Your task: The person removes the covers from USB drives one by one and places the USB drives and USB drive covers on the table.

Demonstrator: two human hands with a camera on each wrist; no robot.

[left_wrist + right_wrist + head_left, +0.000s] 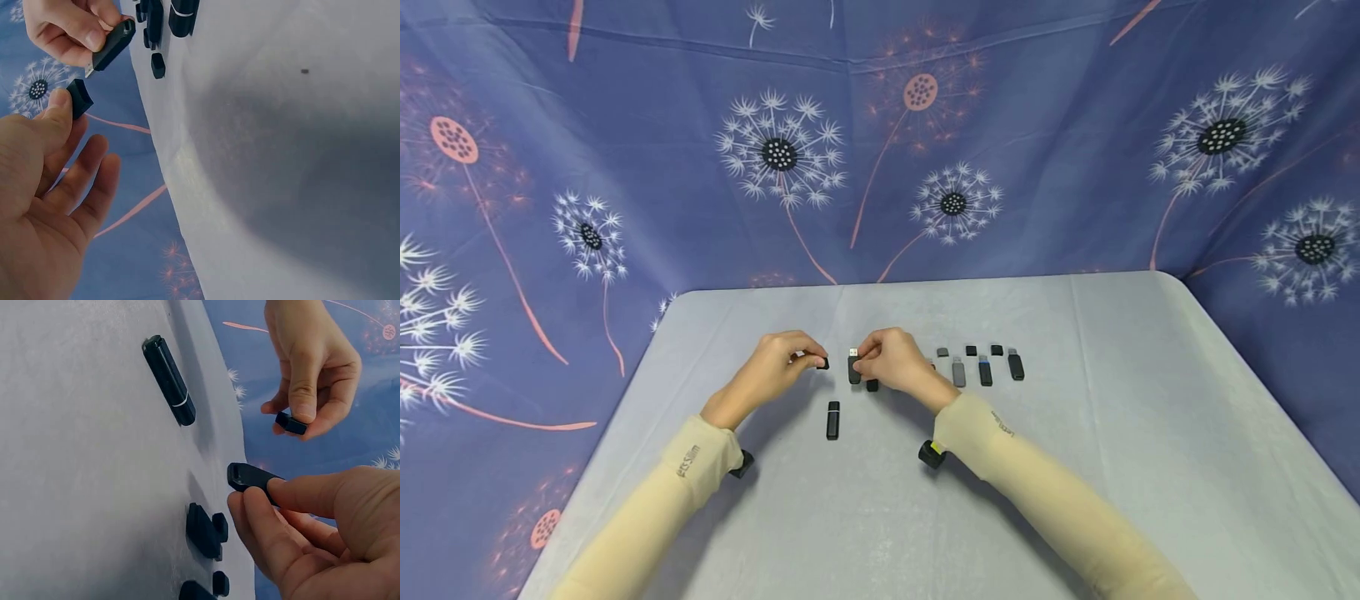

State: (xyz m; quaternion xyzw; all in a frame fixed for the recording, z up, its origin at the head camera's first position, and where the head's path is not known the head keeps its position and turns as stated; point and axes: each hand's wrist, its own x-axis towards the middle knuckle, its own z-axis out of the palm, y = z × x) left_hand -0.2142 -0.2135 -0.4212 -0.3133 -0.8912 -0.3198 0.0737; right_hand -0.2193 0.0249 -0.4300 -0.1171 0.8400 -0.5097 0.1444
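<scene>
Between its thumb and fingertips my left hand (772,367) pinches a small black cap (80,99), its other fingers loosely spread in the left wrist view. To its right, my right hand (897,360) holds a black USB flash drive (853,371) between thumb and fingers. The drive's metal plug (853,352) is bare and points away from me in the head view. A gap separates cap and drive. Both are held above the table. Nearer to me lies another black USB drive (832,422) with its cap on and a thin pale band.
Right of the hands, a grey USB drive (958,372), a black one with a blue plug (985,372) and a black one (1016,365) lie uncapped on the pale table (865,517). Behind them lie a grey cap (943,352) and black caps (997,350). My right hand partly hides others.
</scene>
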